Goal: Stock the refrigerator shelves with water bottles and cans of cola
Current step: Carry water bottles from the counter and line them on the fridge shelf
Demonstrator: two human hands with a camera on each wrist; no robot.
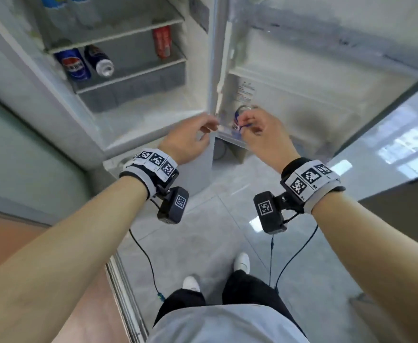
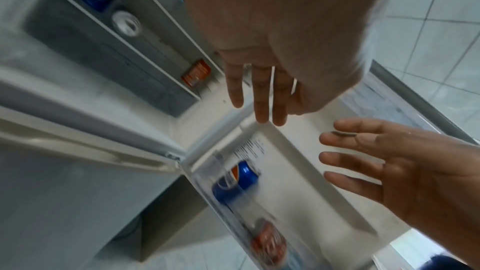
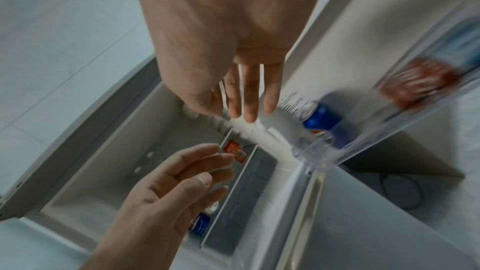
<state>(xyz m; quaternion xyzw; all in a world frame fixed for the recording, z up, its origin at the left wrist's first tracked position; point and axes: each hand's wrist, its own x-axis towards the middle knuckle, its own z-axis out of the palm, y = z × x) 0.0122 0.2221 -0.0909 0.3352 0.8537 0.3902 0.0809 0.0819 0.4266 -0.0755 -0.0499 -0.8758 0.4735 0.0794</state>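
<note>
The blue round metal cola can [image 2: 235, 182] stands in the clear plastic door bin [image 2: 262, 233], w/ a red can [image 2: 269, 242] beside it. It is prob. stiff, smooth, maybe slippery; best held round the sides. The left hand [image 1: 190, 137] & right hand [image 1: 260, 133] are spread loose, nothing held. More cans are kept on the white fridge shelf [image 1: 138, 70].

Bare forearms; grey-and-black wristbands [image 1: 151, 169] with square coded markers, black camera boxes [image 1: 269, 212], thin dark cables [image 1: 143, 253]; black trousers [image 1: 250, 288], white shoes [image 1: 242, 261].
</note>
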